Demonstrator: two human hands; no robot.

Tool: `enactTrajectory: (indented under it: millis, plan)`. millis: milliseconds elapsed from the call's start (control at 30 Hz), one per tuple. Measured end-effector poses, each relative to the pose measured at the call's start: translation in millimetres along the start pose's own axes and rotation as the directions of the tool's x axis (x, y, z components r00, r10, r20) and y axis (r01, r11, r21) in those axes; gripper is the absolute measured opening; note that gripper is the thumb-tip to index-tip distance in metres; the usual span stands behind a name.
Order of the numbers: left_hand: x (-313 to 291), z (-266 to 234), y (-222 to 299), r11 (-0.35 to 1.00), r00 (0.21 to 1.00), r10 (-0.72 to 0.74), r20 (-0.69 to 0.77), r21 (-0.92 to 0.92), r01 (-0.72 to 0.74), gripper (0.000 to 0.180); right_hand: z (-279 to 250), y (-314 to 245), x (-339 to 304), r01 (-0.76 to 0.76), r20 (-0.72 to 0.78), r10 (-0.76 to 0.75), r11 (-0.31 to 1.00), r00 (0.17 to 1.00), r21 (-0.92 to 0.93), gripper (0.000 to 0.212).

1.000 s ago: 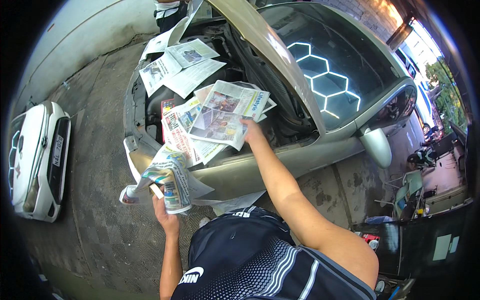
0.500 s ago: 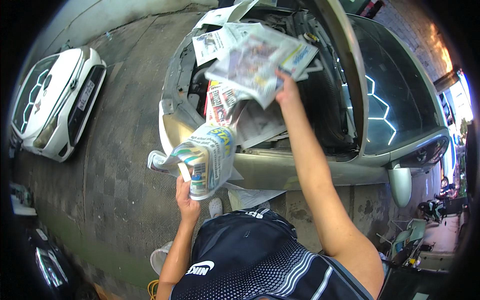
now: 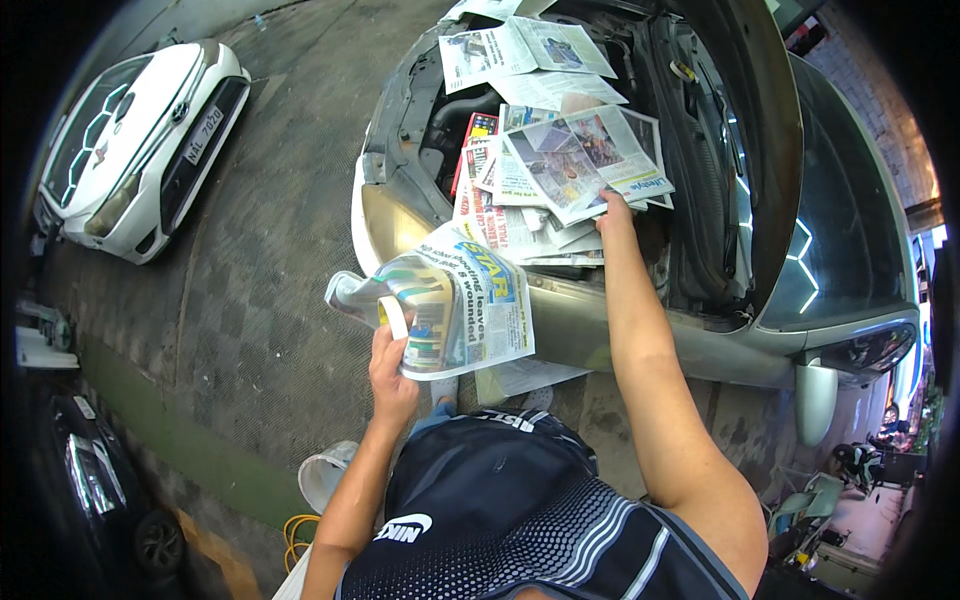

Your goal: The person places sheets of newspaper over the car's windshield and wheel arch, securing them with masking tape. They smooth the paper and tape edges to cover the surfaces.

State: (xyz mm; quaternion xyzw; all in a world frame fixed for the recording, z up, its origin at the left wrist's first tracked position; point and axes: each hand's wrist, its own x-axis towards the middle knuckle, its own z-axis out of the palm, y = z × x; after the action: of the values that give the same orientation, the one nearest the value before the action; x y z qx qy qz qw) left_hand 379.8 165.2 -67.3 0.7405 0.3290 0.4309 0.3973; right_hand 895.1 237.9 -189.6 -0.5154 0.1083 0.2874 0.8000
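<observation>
My left hand [image 3: 392,382], low in front of the car, is closed around a roll of tape [image 3: 397,318] and a folded, curling newspaper [image 3: 492,305]. Further out, my right hand [image 3: 614,214] pinches the near edge of another newspaper sheet [image 3: 585,160], its thumb on top. That sheet lies spread over more newspapers [image 3: 510,225] in the car's engine bay [image 3: 455,120]. Beyond it, a separate open newspaper [image 3: 560,50] covers the far part of the bay. The red-edged item [image 3: 480,128] beside the sheets is partly covered.
The car's raised hood [image 3: 785,150] stands right of the bay, before the windshield. A side mirror [image 3: 817,400] juts out at the right. A white car [image 3: 150,150] is parked at the left, a dark vehicle [image 3: 95,490] lower left. A white bucket [image 3: 325,475] stands by my left arm.
My right hand has lowered the raised newspaper sheet onto the papers in the bay. The newspaper in my left hand has opened out flatter. My view has shifted left.
</observation>
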Motion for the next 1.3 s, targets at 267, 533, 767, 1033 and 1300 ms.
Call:
enactTrajectory:
  millis: [267,533,767,1033,1300]
  plan:
    - [9.2,4.7,5.3,0.997,0.996,0.082,-0.021,-0.016,-0.082,0.033,-64.3,64.9,-179.8,0.552,0.382,-0.554,0.176,0.74,-0.815,0.076]
    - [72.4,-16.4,28.0,0.999,1.0,0.014,0.0,0.028,-0.014,0.021,-27.7,59.3,-245.5,-0.299,0.506,0.465,0.877,0.726,-0.376,0.064]
    - [225.1,-77.1,33.5,0.821,0.837,-0.436,0.331,-0.235,0.521,0.026,-102.7,142.4,-313.6,0.586,0.489,-0.383,0.197,0.784,-0.786,0.077]
    - [264.1,-135.4,77.9,0.855,0.822,-0.356,0.445,-0.201,0.479,0.025,-59.3,130.7,-261.2,0.459,0.407,-0.57,-0.058,0.713,-0.886,0.072]
    - [324.4,-257.2,19.0,0.865,0.915,-0.359,0.183,0.434,0.252,0.032,-66.5,48.3,-263.3,0.609,0.686,-0.11,0.576,0.719,-0.545,0.022]
